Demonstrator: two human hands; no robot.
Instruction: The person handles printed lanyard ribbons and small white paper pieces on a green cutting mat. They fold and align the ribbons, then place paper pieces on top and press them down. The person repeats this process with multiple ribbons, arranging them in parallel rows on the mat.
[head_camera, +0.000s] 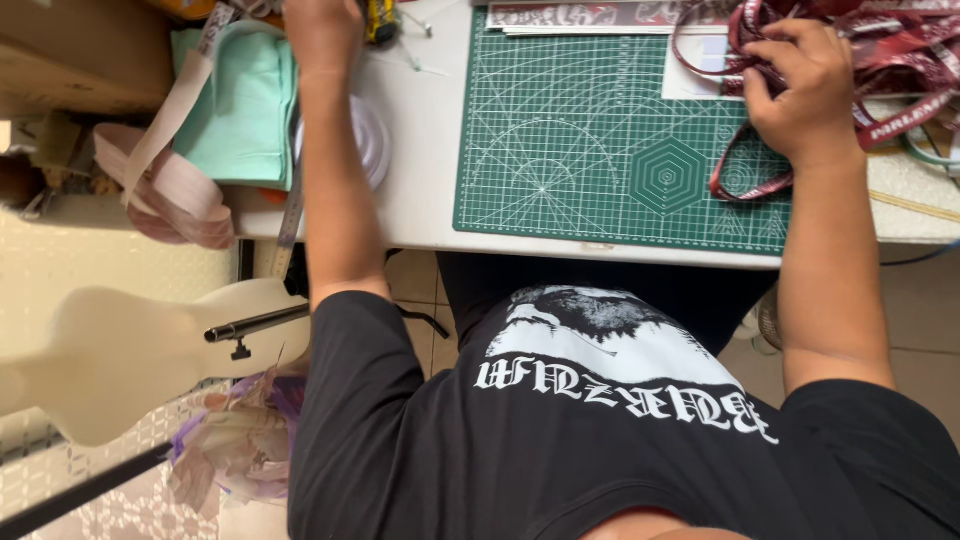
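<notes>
Head view | right hand (795, 85) clutching red ribbon (750, 170) | left hand (322, 30) grip unclear | cutting mat (580, 150) centre bare

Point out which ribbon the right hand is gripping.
The dark red ribbon with white print, looped on the green cutting mat under the right hand. The pale pink ribbon hangs at the far left, untouched.

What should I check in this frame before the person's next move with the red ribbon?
1. Right hand has its grip closed on the red ribbon: ok.
2. A ribbon loop lies on the green cutting mat: ok.
3. Left hand fully in view: not ok, the top edge cuts it off.
4. What the left hand holds: cannot tell.
5. Mat lies flat on the white table: ok.
</notes>
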